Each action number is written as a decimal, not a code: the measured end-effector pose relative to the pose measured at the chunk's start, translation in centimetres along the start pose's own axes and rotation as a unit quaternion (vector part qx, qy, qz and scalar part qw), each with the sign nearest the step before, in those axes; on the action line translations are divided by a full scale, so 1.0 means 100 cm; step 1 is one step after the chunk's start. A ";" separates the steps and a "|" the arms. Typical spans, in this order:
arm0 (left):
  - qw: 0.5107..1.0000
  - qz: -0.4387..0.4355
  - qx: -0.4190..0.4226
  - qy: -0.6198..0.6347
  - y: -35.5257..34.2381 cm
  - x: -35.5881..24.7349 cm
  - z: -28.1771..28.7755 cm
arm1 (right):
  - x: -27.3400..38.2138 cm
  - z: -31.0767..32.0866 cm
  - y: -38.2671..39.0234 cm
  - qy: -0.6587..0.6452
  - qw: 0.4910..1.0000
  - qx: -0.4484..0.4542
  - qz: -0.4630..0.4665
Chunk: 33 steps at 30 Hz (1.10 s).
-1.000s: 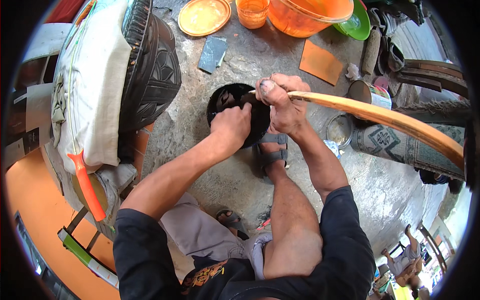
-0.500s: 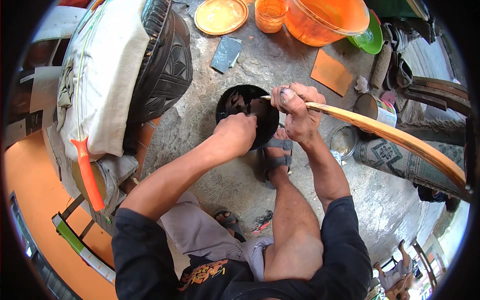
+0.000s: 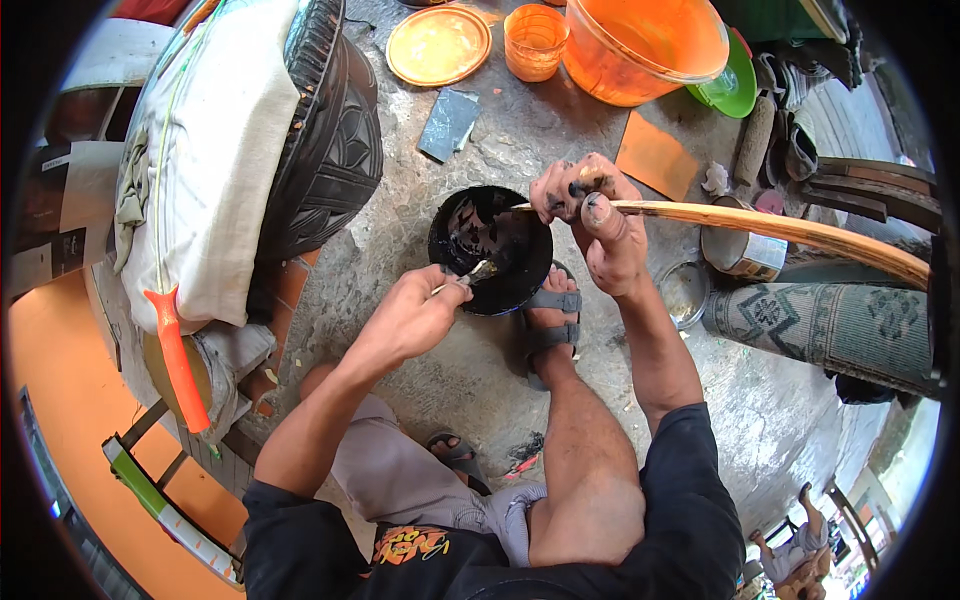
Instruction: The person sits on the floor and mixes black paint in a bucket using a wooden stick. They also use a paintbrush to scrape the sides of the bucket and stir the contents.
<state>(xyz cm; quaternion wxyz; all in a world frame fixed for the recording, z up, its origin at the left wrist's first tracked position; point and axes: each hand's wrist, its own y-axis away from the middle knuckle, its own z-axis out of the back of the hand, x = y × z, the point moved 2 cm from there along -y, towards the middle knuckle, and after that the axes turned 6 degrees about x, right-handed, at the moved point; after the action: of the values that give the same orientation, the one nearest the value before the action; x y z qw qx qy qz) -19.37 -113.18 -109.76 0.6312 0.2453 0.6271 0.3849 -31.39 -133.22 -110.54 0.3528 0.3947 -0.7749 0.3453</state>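
While the person crouches over the concrete floor [image 3: 480,390], the left hand [image 3: 415,315] pinches a small brush [image 3: 470,276], its tip dipped at the near rim of a black bowl [image 3: 490,248]. The bowl sits on the floor just ahead of a sandalled foot [image 3: 548,320] and holds glossy black liquid. The right hand [image 3: 590,215], fingers smeared black, is clamped around the end of a long curved wooden stick [image 3: 780,228]; that end hangs over the bowl's far rim, and the stick runs off to the right. The hands are apart, the bowl between them. Beyond lie an orange lid [image 3: 438,45], an orange cup [image 3: 535,42] and an orange basin [image 3: 645,45]. A tin can [image 3: 740,250] stands just under the stick. A tyre [image 3: 330,140] under a white sack [image 3: 215,170] sits left.
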 end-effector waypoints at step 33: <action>0.897 0.020 0.145 0.417 0.031 0.065 -0.114 | 0.012 -0.018 0.107 0.300 0.824 0.081 -0.474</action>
<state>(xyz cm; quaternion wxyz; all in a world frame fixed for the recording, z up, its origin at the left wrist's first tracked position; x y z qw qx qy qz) -31.58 -108.20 -112.31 0.2616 0.1639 0.8764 0.3696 -40.64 -127.41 -111.37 0.6547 0.6176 -0.3179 0.2982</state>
